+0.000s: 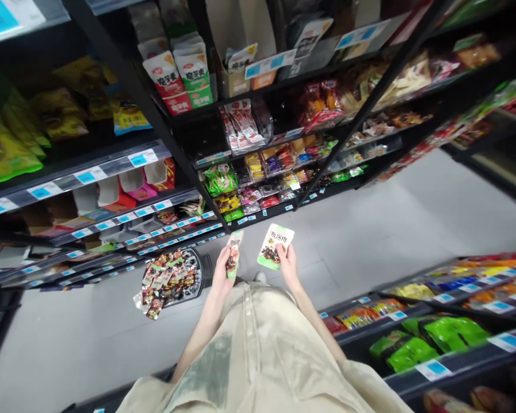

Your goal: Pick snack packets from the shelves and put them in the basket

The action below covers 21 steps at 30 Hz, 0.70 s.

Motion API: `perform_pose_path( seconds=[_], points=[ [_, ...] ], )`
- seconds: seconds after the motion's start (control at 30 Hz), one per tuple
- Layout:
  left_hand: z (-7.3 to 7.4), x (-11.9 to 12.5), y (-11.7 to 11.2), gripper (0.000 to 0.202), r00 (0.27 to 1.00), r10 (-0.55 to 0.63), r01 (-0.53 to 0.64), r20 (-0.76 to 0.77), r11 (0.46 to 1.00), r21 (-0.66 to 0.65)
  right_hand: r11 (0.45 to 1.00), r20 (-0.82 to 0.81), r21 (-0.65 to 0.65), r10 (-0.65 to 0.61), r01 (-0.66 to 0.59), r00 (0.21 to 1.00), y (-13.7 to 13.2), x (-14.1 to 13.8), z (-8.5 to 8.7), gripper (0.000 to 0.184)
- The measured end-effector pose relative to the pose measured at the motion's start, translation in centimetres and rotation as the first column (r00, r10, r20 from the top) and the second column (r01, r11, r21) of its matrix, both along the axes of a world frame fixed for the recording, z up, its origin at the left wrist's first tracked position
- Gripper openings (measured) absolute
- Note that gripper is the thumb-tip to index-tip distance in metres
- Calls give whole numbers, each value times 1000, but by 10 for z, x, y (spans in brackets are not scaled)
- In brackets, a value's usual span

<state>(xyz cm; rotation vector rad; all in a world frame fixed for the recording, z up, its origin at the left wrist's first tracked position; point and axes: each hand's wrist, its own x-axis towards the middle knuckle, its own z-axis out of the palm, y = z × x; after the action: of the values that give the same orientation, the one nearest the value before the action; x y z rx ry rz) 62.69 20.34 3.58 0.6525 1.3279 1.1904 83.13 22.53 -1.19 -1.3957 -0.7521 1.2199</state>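
Observation:
My left hand (222, 271) is closed around a narrow-looking snack packet (234, 252), white at the top and green at the bottom, turned nearly edge-on. In my right hand (287, 261) is a white and green snack pouch (272, 244), its front with dark lettering and a food picture facing up. The thumb lies over the pouch's right side. Both packets are held apart from each other, in front of my body above the floor. Left of my left hand stands a dark basket (196, 287) heaped with small brown and red snack packets (167, 278).
Shelves of packaged snacks rise ahead and to the left, with price tags along their edges (90, 175). Red and green pouches (191, 71) stand in upper boxes. Another shelf with green bags (456, 335) runs close on the right. Grey tiled floor (370, 229) lies between.

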Motion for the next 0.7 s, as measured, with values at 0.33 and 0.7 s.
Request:
perform_pose_path(
  seconds=[0.33,0.7],
  points=[
    [-34,-15,-16,27,583,-255,390,-772,921,-10,1000,-59,20,9,-8,998,1,-3,8,48],
    [-45,-3,-27,22,553,-240,427,-798,904,25,991,56,105,80,-85,995,-3,1,-2,43]
  ],
)
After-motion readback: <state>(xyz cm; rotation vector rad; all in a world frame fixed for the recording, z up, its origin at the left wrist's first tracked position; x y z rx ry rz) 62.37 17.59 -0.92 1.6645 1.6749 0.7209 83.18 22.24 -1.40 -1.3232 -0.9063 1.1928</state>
